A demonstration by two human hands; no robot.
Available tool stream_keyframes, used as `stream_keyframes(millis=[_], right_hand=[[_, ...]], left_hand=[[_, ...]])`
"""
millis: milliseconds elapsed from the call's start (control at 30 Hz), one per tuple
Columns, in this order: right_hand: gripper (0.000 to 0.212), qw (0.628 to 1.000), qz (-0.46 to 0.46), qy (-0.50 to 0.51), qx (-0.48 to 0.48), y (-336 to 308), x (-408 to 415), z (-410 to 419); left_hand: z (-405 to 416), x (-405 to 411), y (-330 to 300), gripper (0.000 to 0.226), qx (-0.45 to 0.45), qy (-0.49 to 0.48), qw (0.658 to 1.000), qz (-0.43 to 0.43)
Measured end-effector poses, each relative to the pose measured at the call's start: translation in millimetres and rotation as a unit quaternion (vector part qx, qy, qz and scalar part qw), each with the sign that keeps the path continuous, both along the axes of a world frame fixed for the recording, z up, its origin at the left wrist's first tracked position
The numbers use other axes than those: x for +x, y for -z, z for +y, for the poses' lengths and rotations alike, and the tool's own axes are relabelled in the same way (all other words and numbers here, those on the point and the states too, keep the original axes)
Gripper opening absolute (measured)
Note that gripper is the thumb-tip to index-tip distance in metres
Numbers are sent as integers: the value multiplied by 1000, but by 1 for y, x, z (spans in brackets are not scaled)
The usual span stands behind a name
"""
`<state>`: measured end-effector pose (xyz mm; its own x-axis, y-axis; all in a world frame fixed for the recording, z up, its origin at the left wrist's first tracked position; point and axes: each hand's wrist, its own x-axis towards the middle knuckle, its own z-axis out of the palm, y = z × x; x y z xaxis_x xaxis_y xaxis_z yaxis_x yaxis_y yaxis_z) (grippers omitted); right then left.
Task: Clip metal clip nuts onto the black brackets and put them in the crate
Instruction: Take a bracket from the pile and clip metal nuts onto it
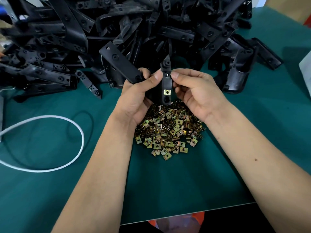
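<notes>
I hold one black bracket (165, 76) above the table's middle, between both hands. My left hand (138, 95) grips it from the left, thumb on its upright arm; a second flat arm (119, 63) of it sticks out up and left. My right hand (196, 91) pinches the upright arm from the right with thumb and fingertips. A brass-coloured clip nut (167, 92) sits clipped on the bracket's lower end, just above a round hole. Under my hands lies a heap of loose clip nuts (168, 132). No crate is in view.
A big pile of black brackets (134, 27) fills the far half of the green table (168, 182). A white cord (50, 143) loops at the left. The table's near edge runs below my forearms. A white object (305, 68) shows at the right edge.
</notes>
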<state>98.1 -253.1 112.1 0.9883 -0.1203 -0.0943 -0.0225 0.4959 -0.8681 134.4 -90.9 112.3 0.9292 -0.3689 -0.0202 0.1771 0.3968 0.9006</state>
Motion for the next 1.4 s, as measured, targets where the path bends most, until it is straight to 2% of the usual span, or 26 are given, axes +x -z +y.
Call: stream_keyframes(millis=[233, 767, 1167, 1400], right_hand=[[15, 999, -7, 23, 24, 2, 2, 2], [20, 1000, -6, 25, -13, -1, -1, 0], [30, 998, -28, -14, 51, -1, -3, 3], [30, 999, -31, 0, 45, -2, -4, 3]], left_hand=[[-1, 0, 2, 32, -45, -15, 998, 44], [0, 1, 2, 34, -14, 0, 1000, 6], [-1, -1, -2, 32, -5, 17, 999, 31], [-2, -2, -3, 33, 1, 13, 1000, 28]])
